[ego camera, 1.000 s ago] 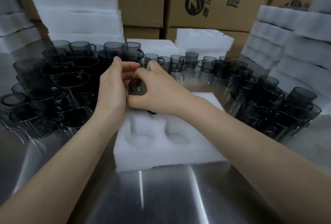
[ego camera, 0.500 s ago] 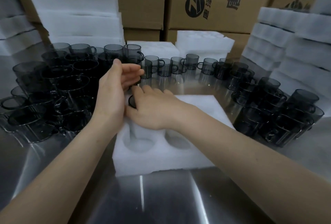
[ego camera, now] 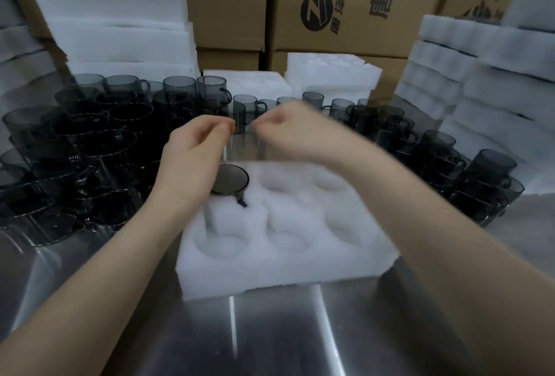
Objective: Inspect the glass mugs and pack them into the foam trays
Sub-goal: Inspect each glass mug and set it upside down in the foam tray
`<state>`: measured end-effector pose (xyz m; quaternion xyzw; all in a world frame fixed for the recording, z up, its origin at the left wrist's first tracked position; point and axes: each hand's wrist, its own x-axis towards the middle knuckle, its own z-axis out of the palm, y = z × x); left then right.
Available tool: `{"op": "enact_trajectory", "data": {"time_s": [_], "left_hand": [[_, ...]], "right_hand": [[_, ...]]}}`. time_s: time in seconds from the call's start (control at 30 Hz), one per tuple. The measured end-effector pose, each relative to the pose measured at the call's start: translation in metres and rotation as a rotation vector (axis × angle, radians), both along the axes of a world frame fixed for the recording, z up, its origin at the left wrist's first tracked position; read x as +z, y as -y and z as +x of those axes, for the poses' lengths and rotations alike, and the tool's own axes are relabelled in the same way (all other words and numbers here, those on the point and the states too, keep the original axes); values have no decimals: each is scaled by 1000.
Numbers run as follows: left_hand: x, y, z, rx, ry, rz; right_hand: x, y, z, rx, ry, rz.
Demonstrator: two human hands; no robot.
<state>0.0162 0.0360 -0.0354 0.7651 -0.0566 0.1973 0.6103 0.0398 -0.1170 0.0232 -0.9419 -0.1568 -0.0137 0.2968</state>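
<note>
Dark glass mug sits in far-left pocket of foam tray on tabletop. Left hand over it, grip narrow, fingers curled, empty. Right hand blurred, cannot tell grip.

One foam tray lies in front, with six pockets and one glass mug seated. Loose mugs crowd both sides, too many to count.
</note>
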Motion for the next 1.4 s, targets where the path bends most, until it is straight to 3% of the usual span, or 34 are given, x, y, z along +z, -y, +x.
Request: {"op": "enact_trajectory", "data": {"time_s": [0.1, 0.2, 0.33, 0.63, 0.8, 0.93, 1.13, 1.3, 1.4], "left_hand": [[3, 0, 1, -22, -118, 277], [5, 0, 1, -94, -203, 545], [3, -1, -3, -100, -215, 596], [5, 5, -7, -15, -215, 631], [5, 3, 1, -63, -112, 684], [18, 14, 8, -216, -90, 457], [15, 9, 21, -204, -11, 90], [12, 9, 19, -299, 60, 111], [12, 10, 19, -277, 114, 172]], "right_hand": [[24, 76, 18, -424, 136, -235], [24, 130, 25, -595, -43, -479], [4, 159, 32, -662, -243, -464], [-3, 154, 32, -564, -41, -529], [15, 103, 9, -329, 306, -192], [9, 51, -9, -68, 385, 24], [-20, 33, -1, 57, 226, 498], [-34, 40, 6, 164, -122, 775], [-35, 39, 6, 196, -145, 809]]}}
